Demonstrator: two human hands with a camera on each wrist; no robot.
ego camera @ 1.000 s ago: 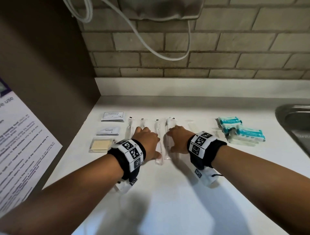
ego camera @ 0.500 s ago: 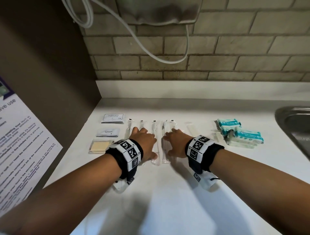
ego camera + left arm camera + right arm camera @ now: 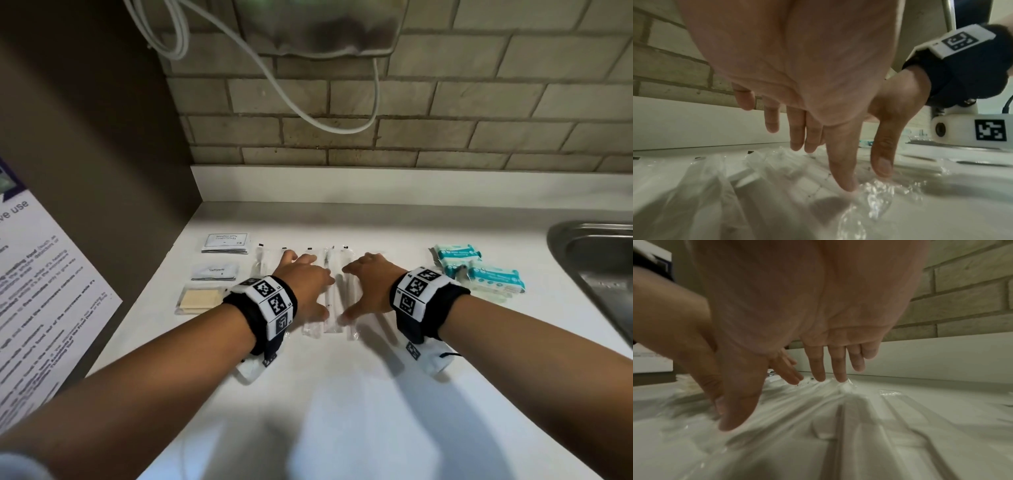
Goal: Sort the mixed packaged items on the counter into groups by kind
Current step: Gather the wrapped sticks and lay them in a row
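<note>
Hands flat, fingers straight: left hand and right hand press the clear long packets mid-counter, grasping nothing. Sachets and soap pack at left edge, teal wipe packs toward sink.

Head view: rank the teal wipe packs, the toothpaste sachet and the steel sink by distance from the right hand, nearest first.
1. Teal wipe packs: just to the right of the right hand, beyond the wristband.
2. Toothpaste sachet: to the left, past the left hand, in the column of sachets by the dark panel.
3. Steel sink: at the counter's far right edge.
</note>
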